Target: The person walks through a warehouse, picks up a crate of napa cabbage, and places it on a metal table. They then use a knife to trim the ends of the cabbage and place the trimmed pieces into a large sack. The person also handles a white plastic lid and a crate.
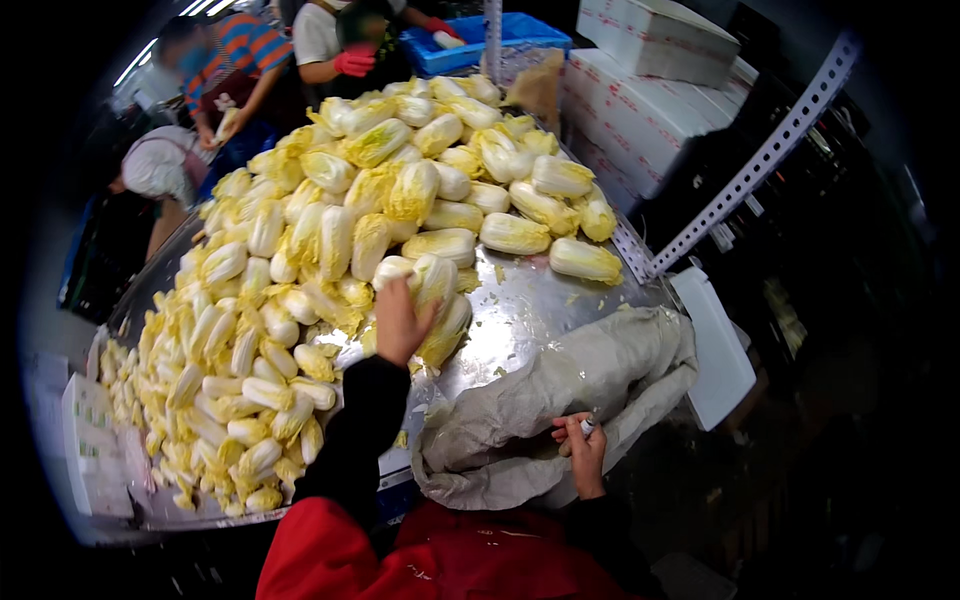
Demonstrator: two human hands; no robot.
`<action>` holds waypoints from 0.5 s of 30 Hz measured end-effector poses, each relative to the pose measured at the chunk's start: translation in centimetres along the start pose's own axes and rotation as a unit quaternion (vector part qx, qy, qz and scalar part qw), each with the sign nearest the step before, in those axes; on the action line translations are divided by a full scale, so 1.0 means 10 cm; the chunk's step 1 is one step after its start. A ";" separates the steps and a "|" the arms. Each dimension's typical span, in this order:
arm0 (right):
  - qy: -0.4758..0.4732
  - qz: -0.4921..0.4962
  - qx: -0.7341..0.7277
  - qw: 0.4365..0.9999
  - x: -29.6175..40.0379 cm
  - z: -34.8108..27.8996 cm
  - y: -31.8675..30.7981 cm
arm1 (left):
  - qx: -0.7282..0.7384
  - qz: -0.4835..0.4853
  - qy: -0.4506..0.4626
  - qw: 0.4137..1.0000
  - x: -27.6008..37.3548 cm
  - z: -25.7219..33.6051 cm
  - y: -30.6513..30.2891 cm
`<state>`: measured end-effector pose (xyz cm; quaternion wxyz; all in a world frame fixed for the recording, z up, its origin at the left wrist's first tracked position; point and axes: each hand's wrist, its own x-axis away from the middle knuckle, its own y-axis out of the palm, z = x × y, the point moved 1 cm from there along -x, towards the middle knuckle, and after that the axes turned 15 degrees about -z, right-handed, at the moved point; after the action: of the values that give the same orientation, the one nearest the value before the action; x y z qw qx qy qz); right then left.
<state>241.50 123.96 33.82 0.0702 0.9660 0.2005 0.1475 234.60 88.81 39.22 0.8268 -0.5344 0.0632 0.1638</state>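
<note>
My left hand point(403, 319) reaches over the near edge of a heap of napa cabbages point(322, 225). Its thumb and fingers are against a pale napa cabbage point(435, 279); whether they grip it is not plain. Just below that one lies another yellow-green cabbage point(448, 330). In my right hand point(586, 459) is a small tool point(587, 426) with a white end, the rest of it hidden by the fingers. This hand is at the mouth of a grey-white woven sack point(570, 367), whose rolled rim gapes towards me on the metal table point(517, 315).
Smaller trimmed cabbage hearts point(232, 405) cover the table's left side. A perforated metal post point(750, 165) rises at the right, beside a white foam lid point(712, 349). Foam boxes point(637, 97) and a blue crate point(525, 34) stand behind. Co-workers point(247, 56) are across the table.
</note>
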 end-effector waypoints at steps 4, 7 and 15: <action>0.000 0.037 0.135 0.990 0.01 0.63 -0.10 | -0.030 -0.164 -0.092 0.982 -0.60 -0.40 0.15; 0.054 0.053 0.225 0.971 0.23 0.84 -0.12 | 0.117 -0.256 -0.068 0.957 -0.67 -0.63 0.30; 0.223 0.041 0.295 0.928 1.13 0.87 -0.57 | 0.060 -0.138 -0.030 0.988 -0.45 -0.16 0.37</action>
<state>252.04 133.06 27.38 -0.2701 0.8926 0.2058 0.2966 229.19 87.87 36.60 0.8735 -0.4824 -0.0265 0.0599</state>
